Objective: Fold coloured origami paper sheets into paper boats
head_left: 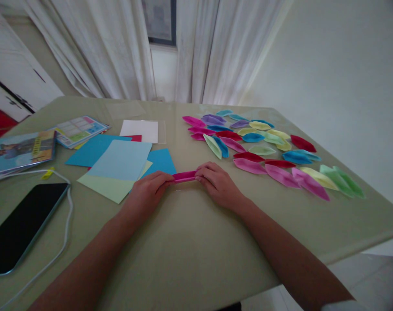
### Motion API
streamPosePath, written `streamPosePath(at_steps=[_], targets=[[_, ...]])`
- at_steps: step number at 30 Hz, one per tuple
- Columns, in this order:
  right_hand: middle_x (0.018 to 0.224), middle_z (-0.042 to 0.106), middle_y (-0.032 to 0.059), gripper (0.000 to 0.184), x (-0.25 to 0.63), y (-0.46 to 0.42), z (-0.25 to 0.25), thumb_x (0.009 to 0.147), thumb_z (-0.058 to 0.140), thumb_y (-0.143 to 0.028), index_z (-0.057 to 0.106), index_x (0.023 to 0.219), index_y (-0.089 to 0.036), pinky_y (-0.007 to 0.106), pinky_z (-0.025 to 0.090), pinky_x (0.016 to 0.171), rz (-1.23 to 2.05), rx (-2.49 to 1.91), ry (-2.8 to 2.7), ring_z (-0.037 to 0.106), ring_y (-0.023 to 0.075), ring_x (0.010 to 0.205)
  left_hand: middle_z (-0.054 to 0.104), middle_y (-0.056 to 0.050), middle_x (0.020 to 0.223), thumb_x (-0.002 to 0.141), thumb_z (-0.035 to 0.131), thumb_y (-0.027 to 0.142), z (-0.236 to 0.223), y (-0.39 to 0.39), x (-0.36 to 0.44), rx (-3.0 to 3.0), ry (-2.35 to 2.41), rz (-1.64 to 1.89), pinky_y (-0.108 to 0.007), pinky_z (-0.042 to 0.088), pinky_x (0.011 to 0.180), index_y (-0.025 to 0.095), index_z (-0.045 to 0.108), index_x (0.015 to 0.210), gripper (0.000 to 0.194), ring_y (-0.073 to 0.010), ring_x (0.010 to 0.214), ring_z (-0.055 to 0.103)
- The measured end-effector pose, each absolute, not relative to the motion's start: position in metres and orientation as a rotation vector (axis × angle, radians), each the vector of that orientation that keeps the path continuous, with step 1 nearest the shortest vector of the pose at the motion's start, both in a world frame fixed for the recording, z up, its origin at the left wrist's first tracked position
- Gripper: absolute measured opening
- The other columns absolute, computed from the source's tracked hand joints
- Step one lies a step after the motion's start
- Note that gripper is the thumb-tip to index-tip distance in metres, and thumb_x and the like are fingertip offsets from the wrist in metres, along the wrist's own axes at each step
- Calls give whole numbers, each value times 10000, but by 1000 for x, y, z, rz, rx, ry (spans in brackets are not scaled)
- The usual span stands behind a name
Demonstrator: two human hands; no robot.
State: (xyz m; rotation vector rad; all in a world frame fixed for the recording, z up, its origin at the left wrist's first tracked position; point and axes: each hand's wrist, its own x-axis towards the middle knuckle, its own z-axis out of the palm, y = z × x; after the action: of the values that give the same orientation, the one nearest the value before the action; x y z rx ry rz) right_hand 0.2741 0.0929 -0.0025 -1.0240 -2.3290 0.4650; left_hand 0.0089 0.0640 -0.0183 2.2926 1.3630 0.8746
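Observation:
Between my two hands stretches a narrow strip of folded pink paper (184,176), just over the middle of the table. My left hand (150,190) pinches its left end, and my right hand (217,183) pinches the right end. The fingertips cover both ends of the paper. Left of my hands lie loose square sheets: a light blue sheet (123,157), a pale green sheet (109,188) partly beneath it, and darker blue paper (160,162). To the right, many folded paper boat-like pieces lie in rows, among them a pink folded piece (282,175) and a red folded piece (248,157).
A phone (24,224) and a white cable (68,216) lie at the left. Behind them are a picture-covered booklet (21,151), a printed card (81,131) and a white square sheet (139,130). Curtains (118,52) hang beyond the table (190,250); a wall stands at right.

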Motion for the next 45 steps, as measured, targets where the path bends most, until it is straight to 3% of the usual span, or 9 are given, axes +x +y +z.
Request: streamPosePath(at_steps=[4, 8, 13, 18, 24, 28, 34, 39, 45], targets=[[1141, 704, 105, 138, 274, 93, -4, 1066, 584, -221, 720, 1072, -197, 405, 501, 968, 464, -995, -2335, 629, 253, 1067, 800, -68, 1121, 1055, 520, 310, -16, 65, 10, 2253, 1237, 910, -347, 587, 907, 229, 784, 1078, 277, -230, 999, 753], [1125, 701, 102, 182, 274, 94, -4, 1073, 552, -201, 732, 1042, -200, 406, 496, 968, 438, -1021, -2309, 628, 249, 1062, 829, -39, 1004, 1015, 620, 366, -15, 66, 9, 2124, 1372, 951, -326, 587, 841, 235, 784, 1070, 217, -229, 901, 766], [1245, 703, 113, 159, 273, 90, -5, 1042, 656, -329, 751, 1100, -214, 454, 451, 1016, 341, -1003, -2411, 619, 279, 1132, 805, -38, 971, 1029, 589, 319, -13, 68, 8, 2136, 1244, 952, -310, 559, 825, 214, 768, 1011, 208, -210, 881, 737], [1223, 727, 97, 168, 270, 85, -6, 1062, 610, -243, 767, 1013, -211, 443, 433, 994, 253, -912, -2444, 627, 265, 1106, 771, -46, 988, 999, 634, 261, -10, 68, 8, 2169, 1102, 900, -298, 547, 818, 217, 761, 992, 135, -202, 918, 715], [1302, 699, 114, 145, 271, 88, -8, 1047, 644, -286, 771, 1023, -220, 470, 442, 1028, 262, -1003, -2458, 625, 283, 1172, 809, -46, 1005, 996, 605, 253, -10, 68, 1, 2165, 1215, 926, -318, 566, 836, 226, 778, 963, 178, -211, 911, 751], [1252, 714, 117, 159, 271, 90, -10, 1054, 619, -227, 774, 1074, -203, 462, 481, 994, 284, -1062, -2457, 645, 276, 1125, 829, -38, 967, 987, 627, 284, -12, 70, 0, 2144, 1312, 900, -335, 577, 813, 227, 784, 990, 167, -226, 875, 768], [1251, 702, 115, 183, 272, 91, -10, 1064, 604, -259, 780, 1045, -214, 417, 532, 992, 412, -934, -2433, 650, 246, 1112, 809, -49, 1048, 1022, 589, 261, -15, 68, 6, 2254, 1132, 831, -332, 572, 881, 241, 779, 1002, 192, -220, 977, 742], [1087, 736, 98, 177, 277, 96, -10, 1056, 618, -236, 788, 1025, -199, 396, 533, 941, 375, -1003, -2360, 665, 239, 1010, 786, -73, 1100, 1054, 539, 262, -19, 69, 4, 2324, 1259, 861, -368, 553, 933, 221, 772, 1050, 237, -235, 1016, 721], [950, 747, 64, 154, 277, 97, -5, 1013, 703, -270, 813, 923, -210, 356, 531, 862, 536, -980, -2233, 688, 212, 908, 795, -49, 945, 1005, 618, 377, -9, 70, 4, 2214, 1326, 880, -345, 557, 808, 224, 782, 886, 254, -223, 871, 736]])
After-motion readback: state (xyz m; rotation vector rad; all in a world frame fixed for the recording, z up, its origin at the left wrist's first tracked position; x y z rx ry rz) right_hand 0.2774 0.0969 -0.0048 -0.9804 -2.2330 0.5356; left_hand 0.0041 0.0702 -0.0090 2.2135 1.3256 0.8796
